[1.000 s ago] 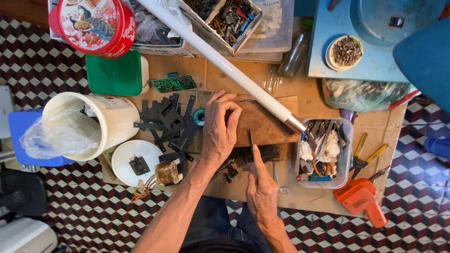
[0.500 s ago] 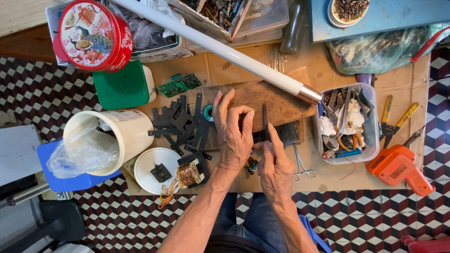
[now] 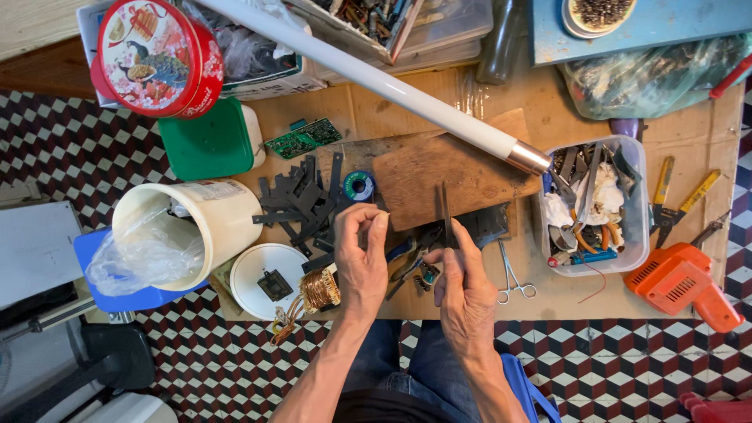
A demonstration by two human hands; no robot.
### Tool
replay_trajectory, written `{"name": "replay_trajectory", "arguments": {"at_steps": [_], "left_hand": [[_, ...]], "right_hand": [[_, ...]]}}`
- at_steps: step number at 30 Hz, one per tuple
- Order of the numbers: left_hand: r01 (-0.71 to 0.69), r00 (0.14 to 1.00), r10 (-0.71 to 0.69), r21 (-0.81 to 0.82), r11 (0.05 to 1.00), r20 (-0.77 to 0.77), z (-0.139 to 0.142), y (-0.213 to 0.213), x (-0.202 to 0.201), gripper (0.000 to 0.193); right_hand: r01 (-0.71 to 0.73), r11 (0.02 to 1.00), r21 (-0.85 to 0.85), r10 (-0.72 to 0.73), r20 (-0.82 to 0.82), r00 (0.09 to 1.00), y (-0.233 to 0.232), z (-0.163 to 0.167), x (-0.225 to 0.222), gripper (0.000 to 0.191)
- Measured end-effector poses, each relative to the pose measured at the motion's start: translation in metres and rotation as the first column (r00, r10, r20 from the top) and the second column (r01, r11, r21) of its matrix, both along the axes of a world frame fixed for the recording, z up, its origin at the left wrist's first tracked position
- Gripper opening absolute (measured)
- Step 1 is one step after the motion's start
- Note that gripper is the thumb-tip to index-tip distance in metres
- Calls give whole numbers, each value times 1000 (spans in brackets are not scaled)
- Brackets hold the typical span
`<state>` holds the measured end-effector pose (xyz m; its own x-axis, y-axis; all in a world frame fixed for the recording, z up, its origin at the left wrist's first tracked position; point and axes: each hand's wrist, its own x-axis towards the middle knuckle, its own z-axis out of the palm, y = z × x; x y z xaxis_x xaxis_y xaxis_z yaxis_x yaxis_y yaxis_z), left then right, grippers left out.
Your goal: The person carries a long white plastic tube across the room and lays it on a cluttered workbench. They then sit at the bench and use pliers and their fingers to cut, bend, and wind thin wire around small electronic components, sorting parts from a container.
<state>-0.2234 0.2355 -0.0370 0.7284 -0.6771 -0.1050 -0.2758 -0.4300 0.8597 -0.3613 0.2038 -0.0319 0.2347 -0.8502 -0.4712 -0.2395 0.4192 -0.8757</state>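
While I sit at the cardboard-covered worktop (image 3: 548,305), my right hand (image 3: 466,294) pinches a thin dark metal strip (image 3: 445,213) upright between thumb and forefinger, just in front of the brown wooden board (image 3: 446,176). My left hand (image 3: 362,258) has its fingertips pressed together on something too small to make out, close beside the strip. Half a second ago both hands sat further right in view and closer together; now the left one has drawn apart from the strip. Left of my hands lie loose black flat metal pieces (image 3: 301,204) and a copper-wound coil (image 3: 319,288). At the far left stands a round red tin with a bird picture on its lid (image 3: 157,55); near it, a green-lidded white tub (image 3: 210,142) and a white bucket lined with clear plastic (image 3: 184,235).
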Motion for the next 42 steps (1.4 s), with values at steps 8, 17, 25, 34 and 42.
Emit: {"name": "replay_trajectory", "arguments": {"at_steps": [8,17,25,34,42], "left_hand": [[-60,945,37,-60,996,-326,-22,6,6,26],[-42,939,-1,-116,992,-344,-28,13,11,24],[6,934,-44,-106,994,-356,-28,13,15,24],[33,933,-85,-153,988,-349,-30,13,18,22],[108,959,-145,-157,982,-243,-35,14,22,19]], "right_hand": [[-121,991,-66,120,-14,993,17,-9,23,48],[-124,979,-161,118,-46,992,33,-14,41,48],[-206,930,-306,154,-185,971,43,-7,42,49],[-226,903,-365,141,-244,960,35,-8,53,47],[-203,911,-358,115,-254,960,37,-5,56,47]]}}
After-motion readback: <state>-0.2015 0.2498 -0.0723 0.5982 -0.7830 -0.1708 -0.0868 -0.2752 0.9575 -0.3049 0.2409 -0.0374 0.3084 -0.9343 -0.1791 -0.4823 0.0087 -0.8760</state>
